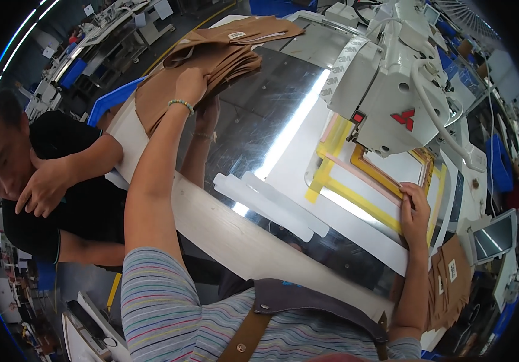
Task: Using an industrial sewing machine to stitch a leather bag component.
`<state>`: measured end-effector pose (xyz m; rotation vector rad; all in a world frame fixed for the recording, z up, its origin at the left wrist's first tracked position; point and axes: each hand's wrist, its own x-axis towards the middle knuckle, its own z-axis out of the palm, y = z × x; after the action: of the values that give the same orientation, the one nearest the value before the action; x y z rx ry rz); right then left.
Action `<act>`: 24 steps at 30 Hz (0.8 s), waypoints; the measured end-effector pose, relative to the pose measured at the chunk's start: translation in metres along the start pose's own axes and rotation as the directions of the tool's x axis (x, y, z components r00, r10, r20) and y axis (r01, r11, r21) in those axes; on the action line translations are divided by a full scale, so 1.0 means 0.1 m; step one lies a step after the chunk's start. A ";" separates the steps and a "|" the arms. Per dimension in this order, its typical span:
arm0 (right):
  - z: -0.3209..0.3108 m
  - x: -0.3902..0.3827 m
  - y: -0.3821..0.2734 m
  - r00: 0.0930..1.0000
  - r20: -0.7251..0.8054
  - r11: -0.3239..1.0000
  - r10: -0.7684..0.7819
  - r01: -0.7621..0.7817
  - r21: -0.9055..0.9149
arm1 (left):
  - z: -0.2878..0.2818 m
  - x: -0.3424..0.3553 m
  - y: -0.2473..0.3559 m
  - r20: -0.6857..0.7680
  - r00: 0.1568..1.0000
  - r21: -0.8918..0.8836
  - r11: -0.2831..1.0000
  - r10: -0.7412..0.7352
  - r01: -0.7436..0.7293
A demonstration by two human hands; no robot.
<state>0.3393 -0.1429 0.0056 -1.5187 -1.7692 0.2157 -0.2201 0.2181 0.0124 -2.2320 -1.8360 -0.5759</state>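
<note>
My left hand (192,85) reaches far left with its fingers curled on a pile of brown fabric pieces (226,63); its fingertips are partly hidden. The layered pieces lie folded over at the table's far left corner. My right hand (415,211) pinches the near right corner of a yellow rectangular frame (380,174) under the head of a large white sewing machine (389,90). The frame lies over a white template sheet edged with yellow tape (326,175).
White rolled sheets (271,205) lie on the shiny metal table (241,114). More brown pieces (449,280) hang at the right, beside a screen (493,237). Close on my left a person in black (78,169) leans by the table edge.
</note>
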 end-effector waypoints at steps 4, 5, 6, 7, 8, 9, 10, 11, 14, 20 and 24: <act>0.00 0.00 0.00 1.000 0.012 1.000 0.015 -0.015 0.015 | 0.04 0.14 -0.22 0.042 0.999 -0.080 0.997 -0.012 0.016; 0.00 0.00 0.00 1.000 0.003 1.000 0.012 -0.012 0.002 | 0.06 0.17 -0.27 0.044 0.999 -0.099 0.995 0.014 -0.009; 0.00 0.00 0.00 1.000 0.005 1.000 0.009 -0.009 0.004 | 0.07 0.21 -0.30 0.057 0.998 -0.125 0.992 0.001 0.006; -0.01 0.00 0.01 1.000 0.021 1.000 0.012 -0.012 0.018 | 0.06 0.23 -0.32 0.070 0.997 -0.134 0.990 -0.032 0.041; -0.01 0.00 0.01 1.000 0.008 1.000 0.007 -0.007 0.006 | 0.02 0.29 -0.33 0.072 0.997 -0.152 0.988 -0.011 0.021; -0.01 -0.01 0.02 1.000 0.006 1.000 0.007 -0.007 0.005 | -0.06 0.36 -0.33 0.093 0.995 -0.133 0.991 -0.023 0.035; -0.01 -0.01 0.02 1.000 0.021 1.000 0.015 -0.015 0.007 | -0.15 0.43 -0.29 0.118 0.991 -0.094 0.993 -0.066 0.077; -0.01 -0.01 0.02 1.000 0.000 1.000 0.007 -0.007 0.000 | -0.27 0.49 -0.23 0.111 0.993 -0.118 0.992 -0.031 0.044; 0.00 -0.01 -0.01 1.000 0.005 1.000 -0.008 0.008 -0.006 | -0.80 0.63 0.03 -0.018 1.000 -0.055 0.998 0.007 -0.008; -0.10 0.10 -0.33 0.981 -0.021 0.976 -0.193 0.189 -0.112 | -1.29 -0.49 0.88 -0.359 0.851 -0.031 0.906 0.385 -0.423; -0.03 0.19 -0.73 0.915 0.231 0.919 -0.330 0.368 -0.145 | -1.01 -1.58 1.50 -0.180 0.747 -0.196 0.721 0.640 -0.665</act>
<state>0.2859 -0.1467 0.0581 -1.3081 -2.2449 0.0241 -0.1160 0.0054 0.0527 -2.7243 -0.8287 -0.7737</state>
